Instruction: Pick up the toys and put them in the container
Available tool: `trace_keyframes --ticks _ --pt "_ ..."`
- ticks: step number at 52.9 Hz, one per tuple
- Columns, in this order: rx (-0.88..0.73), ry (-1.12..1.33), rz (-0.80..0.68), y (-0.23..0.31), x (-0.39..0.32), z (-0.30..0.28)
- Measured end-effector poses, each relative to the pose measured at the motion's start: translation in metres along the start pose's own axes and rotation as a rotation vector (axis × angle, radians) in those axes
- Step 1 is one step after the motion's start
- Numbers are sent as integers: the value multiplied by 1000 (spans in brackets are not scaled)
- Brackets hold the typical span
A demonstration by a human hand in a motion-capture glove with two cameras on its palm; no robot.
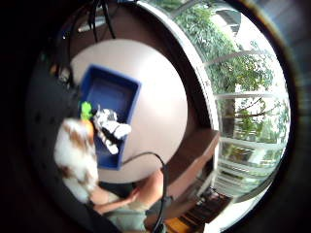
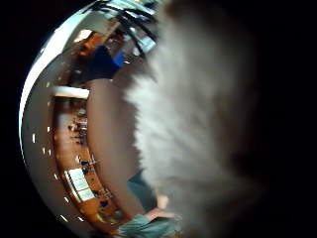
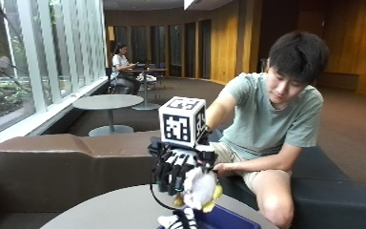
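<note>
A white plush (image 3: 200,187) with brown patches is gripped by the gloved right hand (image 3: 178,168), its black fingers (image 3: 167,174) curled round the toy's top. The plush hangs below the grip, raised above the round table (image 3: 106,210). Directly beneath the grip, a blue container (image 1: 111,91) sits on the table. In it, at the end nearest the held plush, 1 zebra toy (image 1: 111,127) lies against the wall, with a green and orange toy (image 1: 87,115) beside it. The bare hand (image 3: 223,168) is rested on the person's lap, apart from the grip.
</note>
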State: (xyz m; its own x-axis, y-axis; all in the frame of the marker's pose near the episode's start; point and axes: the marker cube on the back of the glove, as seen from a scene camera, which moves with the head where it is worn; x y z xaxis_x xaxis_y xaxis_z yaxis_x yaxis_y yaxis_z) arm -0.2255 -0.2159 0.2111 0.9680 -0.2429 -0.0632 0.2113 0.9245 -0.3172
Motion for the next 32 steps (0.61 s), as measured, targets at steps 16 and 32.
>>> trace_keyframes --ticks 16,32 --pt "-53 15 11 -3 31 14" --pt "71 -74 -13 47 45 -22"
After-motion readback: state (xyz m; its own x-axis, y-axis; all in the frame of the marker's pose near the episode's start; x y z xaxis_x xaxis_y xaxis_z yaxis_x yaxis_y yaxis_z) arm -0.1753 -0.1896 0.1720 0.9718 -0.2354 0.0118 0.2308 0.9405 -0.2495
